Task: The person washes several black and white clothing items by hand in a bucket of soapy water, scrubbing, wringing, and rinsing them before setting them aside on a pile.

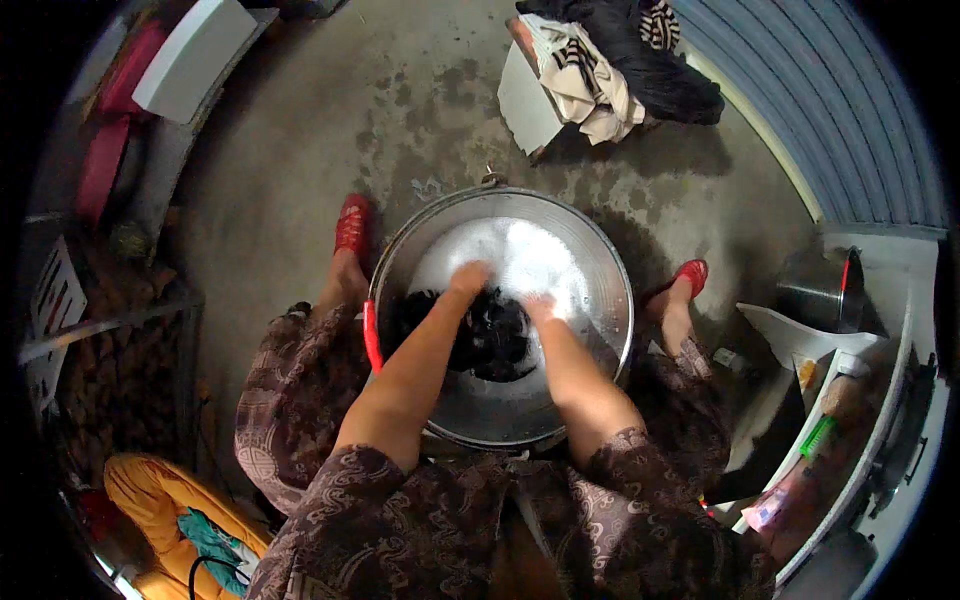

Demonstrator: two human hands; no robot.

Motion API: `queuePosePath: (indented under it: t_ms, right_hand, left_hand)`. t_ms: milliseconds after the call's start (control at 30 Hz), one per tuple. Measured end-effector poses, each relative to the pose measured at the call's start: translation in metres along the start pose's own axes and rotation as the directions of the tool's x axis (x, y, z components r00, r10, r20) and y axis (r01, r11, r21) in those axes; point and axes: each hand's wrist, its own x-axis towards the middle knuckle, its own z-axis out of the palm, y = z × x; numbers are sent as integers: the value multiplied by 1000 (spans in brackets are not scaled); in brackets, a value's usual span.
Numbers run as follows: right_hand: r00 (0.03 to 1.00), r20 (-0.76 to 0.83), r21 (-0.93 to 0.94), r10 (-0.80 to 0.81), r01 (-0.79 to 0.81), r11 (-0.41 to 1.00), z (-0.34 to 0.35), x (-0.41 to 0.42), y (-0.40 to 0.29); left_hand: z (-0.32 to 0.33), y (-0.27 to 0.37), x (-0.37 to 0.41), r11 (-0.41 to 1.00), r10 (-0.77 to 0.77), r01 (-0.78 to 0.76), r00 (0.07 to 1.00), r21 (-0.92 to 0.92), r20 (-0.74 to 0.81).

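Note:
A round metal bucket (615,300) with a red grip on its handle stands on the floor between the person's feet. White suds (525,244) and dark wet cloth (499,337) fill part of it. My left hand (470,277) is at the suds beside the cloth, near the middle of the bucket. My right hand (540,304) is partly sunk in the suds at the cloth's right edge. Foam and blur hide the fingers of both hands, so whether either one grips the cloth cannot be told.
Light and black garments (592,82) lie piled on a container at the upper right. A dark pot (817,292) and a shelf with small items are at the right. An orange padded garment (157,495) lies lower left, below a metal-framed rack (187,360). The concrete floor has wet patches.

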Motion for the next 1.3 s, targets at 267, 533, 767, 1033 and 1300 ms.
queuePosePath:
  t_ms: [267, 533, 767, 1033, 1300]
  right_hand:
    - [784, -415, 475, -462, 620, 624, -108, -180, -108]
    - [861, -491, 640, 135, 251, 727, -103, -115, -70]
    - [810, -571, 458, 129, 184, 869, -118, -122, -66]
    - [891, -434, 456, -135, 346, 820, -169, -119, -2]
    - [765, -295, 685, -573, 587, 431, -200, -173, -50]
  left_hand:
    - [-4, 8, -66, 441, 151, -123, 987, -889, -62]
    - [28, 67, -113, 352, -183, 133, 981, -927, 71]
    - [34, 90, -143, 337, -296, 69, 955, -939, -36]
    - [-46, 34, -155, 863, 433, -505, 772, -34, -465]
    - [-66, 66, -195, 631, 765, -735, 539, 247, -351]
